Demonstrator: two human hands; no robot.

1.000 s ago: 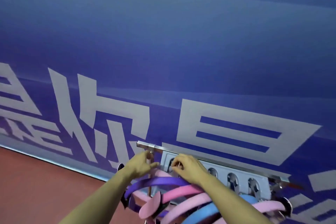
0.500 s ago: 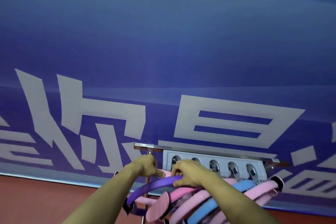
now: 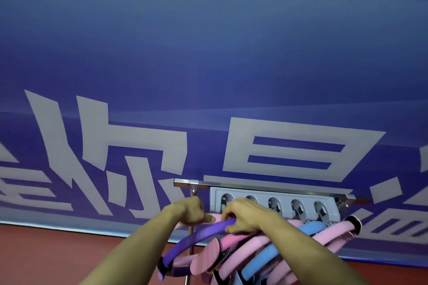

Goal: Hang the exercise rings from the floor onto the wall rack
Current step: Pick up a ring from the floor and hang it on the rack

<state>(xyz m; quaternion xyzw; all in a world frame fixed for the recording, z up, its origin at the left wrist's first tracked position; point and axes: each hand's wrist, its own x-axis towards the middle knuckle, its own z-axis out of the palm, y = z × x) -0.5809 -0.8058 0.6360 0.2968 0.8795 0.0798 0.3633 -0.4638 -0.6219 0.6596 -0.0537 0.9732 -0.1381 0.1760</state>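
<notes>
- Against the blue wall banner [image 3: 208,53] with its big pale lettering, the grey wall rack [image 3: 273,201] sits low under a metal rail [image 3: 254,184], its row of hook slots mostly taken by rings already hung.
- Below the rack, pink rings [image 3: 324,236] and a blue ring [image 3: 289,243] hang in an overlapping fan toward the right; the purple ring [image 3: 196,236] is the one in hand, its top arc raised to the leftmost slots.
- Both arms reach up to that arc. The right hand [image 3: 245,215] has fingers curled over the purple ring just below the first slots. The left hand [image 3: 190,211] looks to be pinching the same ring at its left, thumb pointing right, though I cannot quite tell where its fingers close.
- To do this well, I would lift the arc over a free hook, keep it clear of the neighbouring pink ring, and let go only once the weight has settled.
- Compared with half a second ago, the hands and purple ring sit in much the same spot by the leftmost slots; the view is a shade more level, with little else changed.
</notes>
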